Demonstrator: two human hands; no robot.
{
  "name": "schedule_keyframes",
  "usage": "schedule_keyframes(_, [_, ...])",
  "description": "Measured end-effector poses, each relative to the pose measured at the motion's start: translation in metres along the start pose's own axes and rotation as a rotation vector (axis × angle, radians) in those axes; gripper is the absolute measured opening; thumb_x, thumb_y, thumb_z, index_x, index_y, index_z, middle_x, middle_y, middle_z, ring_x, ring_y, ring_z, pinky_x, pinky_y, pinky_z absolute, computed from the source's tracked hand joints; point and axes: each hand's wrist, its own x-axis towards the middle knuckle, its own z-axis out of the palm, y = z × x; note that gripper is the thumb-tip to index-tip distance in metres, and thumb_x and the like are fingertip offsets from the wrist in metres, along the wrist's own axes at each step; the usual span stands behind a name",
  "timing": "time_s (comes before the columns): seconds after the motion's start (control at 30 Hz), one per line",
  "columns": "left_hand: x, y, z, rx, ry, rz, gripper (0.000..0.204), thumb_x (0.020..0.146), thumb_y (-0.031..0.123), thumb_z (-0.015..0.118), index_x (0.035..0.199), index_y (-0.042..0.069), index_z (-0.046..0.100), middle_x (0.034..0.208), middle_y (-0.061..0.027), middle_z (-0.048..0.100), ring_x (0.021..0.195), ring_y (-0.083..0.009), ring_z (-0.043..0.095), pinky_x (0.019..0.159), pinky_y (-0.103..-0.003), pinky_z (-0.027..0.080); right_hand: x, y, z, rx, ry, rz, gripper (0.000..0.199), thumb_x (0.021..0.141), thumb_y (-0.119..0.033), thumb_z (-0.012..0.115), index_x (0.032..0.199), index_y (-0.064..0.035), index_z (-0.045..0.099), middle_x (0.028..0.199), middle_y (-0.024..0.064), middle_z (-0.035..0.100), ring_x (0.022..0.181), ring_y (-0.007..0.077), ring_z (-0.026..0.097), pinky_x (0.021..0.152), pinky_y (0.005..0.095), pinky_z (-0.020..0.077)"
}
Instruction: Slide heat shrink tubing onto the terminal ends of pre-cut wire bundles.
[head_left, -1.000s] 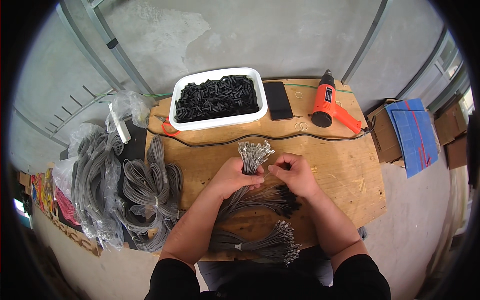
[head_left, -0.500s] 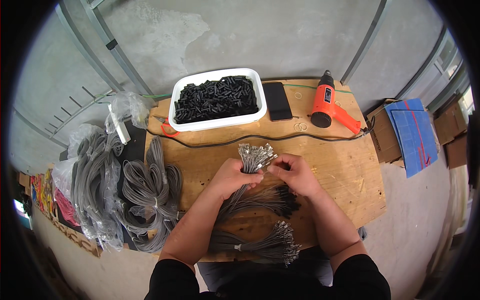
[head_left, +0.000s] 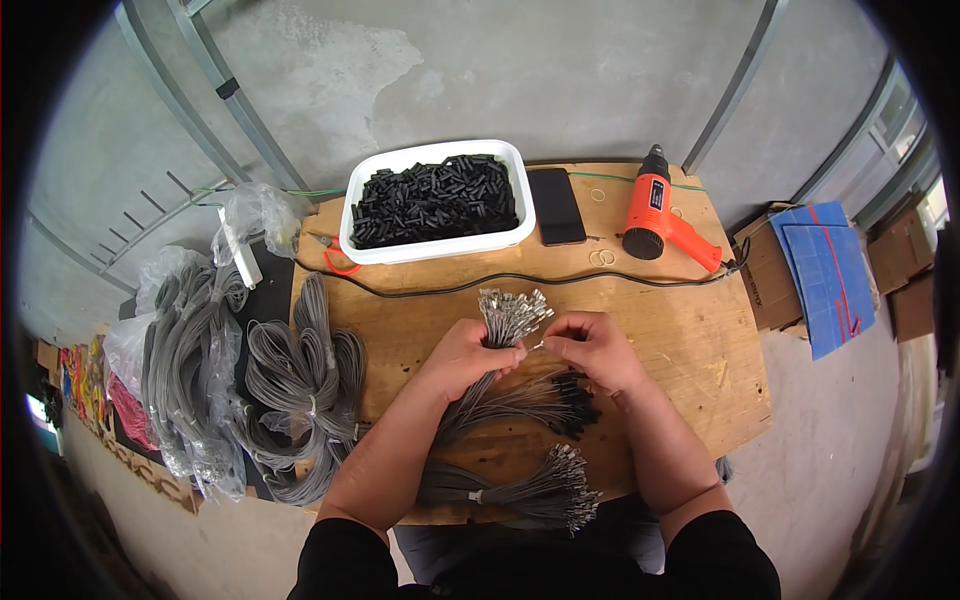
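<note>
My left hand [head_left: 464, 356] is wrapped round a bundle of grey wires [head_left: 510, 314], whose shiny metal terminals fan out above the fist. Close by on the right, my right hand [head_left: 594, 348] pinches the end of a single wire [head_left: 537, 346] that sticks out toward the left hand. Below the hands, grey wires with black sleeves [head_left: 572, 405] on their ends lie on the wooden table. Nearer to me rests a second tied wire bundle [head_left: 568, 488] with bare metal terminals.
A white tub [head_left: 350, 250] of short black sleeves stands at the back, beside a dark phone [head_left: 556, 206] and an orange heat gun [head_left: 655, 215]. A black cable [head_left: 450, 290] crosses the table. Coiled grey wires [head_left: 290, 370] and red-handled pliers [head_left: 343, 264] lie to the left.
My right hand has drawn slightly away from the bundle, and a single wire end now shows between the two hands. The left hand keeps its grip.
</note>
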Motion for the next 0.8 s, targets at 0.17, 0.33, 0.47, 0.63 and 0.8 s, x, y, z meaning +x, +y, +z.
schedule_keyframes(0.17, [0.000, 0.004, 0.003, 0.011, 0.001, -0.027, 0.016, 0.085, 0.013, 0.073, 0.093, 0.001, 0.067, 0.077, -0.0031, 0.063, 0.067, -0.0102, 0.057, 0.062, -0.025, 0.045, 0.004, 0.009, -0.003, 0.177, -0.044, 0.052, 0.009, 0.090, -0.015, 0.071, 0.091, -0.0059, 0.070, 0.060, -0.0053, 0.052, 0.046, 0.0014, 0.041, 0.040, 0.0203, 0.0298])
schedule_keyframes(0.33, [0.002, -0.003, 0.000, 0.040, 0.027, -0.039, 0.016, 0.086, 0.013, 0.073, 0.094, 0.000, 0.067, 0.077, -0.0028, 0.063, 0.067, -0.0098, 0.057, 0.061, -0.024, 0.045, -0.002, -0.005, 0.002, 0.061, 0.017, 0.128, 0.011, 0.091, -0.016, 0.071, 0.089, -0.0045, 0.070, 0.058, -0.0063, 0.051, 0.046, 0.0008, 0.041, 0.040, 0.0204, 0.0283])
schedule_keyframes(0.47, [0.004, -0.007, 0.002, 0.008, 0.066, -0.017, 0.015, 0.087, 0.012, 0.073, 0.094, 0.000, 0.067, 0.077, -0.0028, 0.063, 0.067, -0.0100, 0.057, 0.061, -0.025, 0.046, 0.002, 0.001, -0.004, 0.424, -0.025, 0.093, 0.012, 0.094, -0.014, 0.064, 0.098, -0.0024, 0.064, 0.071, 0.0015, 0.058, 0.055, 0.0071, 0.049, 0.046, 0.0216, 0.0341])
schedule_keyframes(0.63, [0.004, -0.005, 0.003, -0.063, 0.090, -0.006, 0.012, 0.087, 0.010, 0.073, 0.091, 0.000, 0.067, 0.074, -0.0019, 0.062, 0.065, -0.0094, 0.056, 0.060, -0.025, 0.045, 0.014, 0.009, -0.014, 0.966, 0.130, 0.139, 0.012, 0.098, -0.008, 0.053, 0.107, -0.0008, 0.057, 0.101, 0.0118, 0.062, 0.079, 0.0151, 0.057, 0.062, 0.0233, 0.0452])
schedule_keyframes(0.8, [0.004, -0.005, 0.001, -0.073, 0.101, -0.017, 0.010, 0.086, 0.007, 0.071, 0.091, 0.000, 0.066, 0.074, -0.0032, 0.061, 0.065, -0.0105, 0.056, 0.060, -0.026, 0.045, 0.016, 0.017, -0.016, 0.953, 0.084, 0.099, 0.012, 0.098, -0.002, 0.049, 0.107, 0.0011, 0.056, 0.103, 0.0135, 0.062, 0.081, 0.0182, 0.058, 0.066, 0.0240, 0.0474])
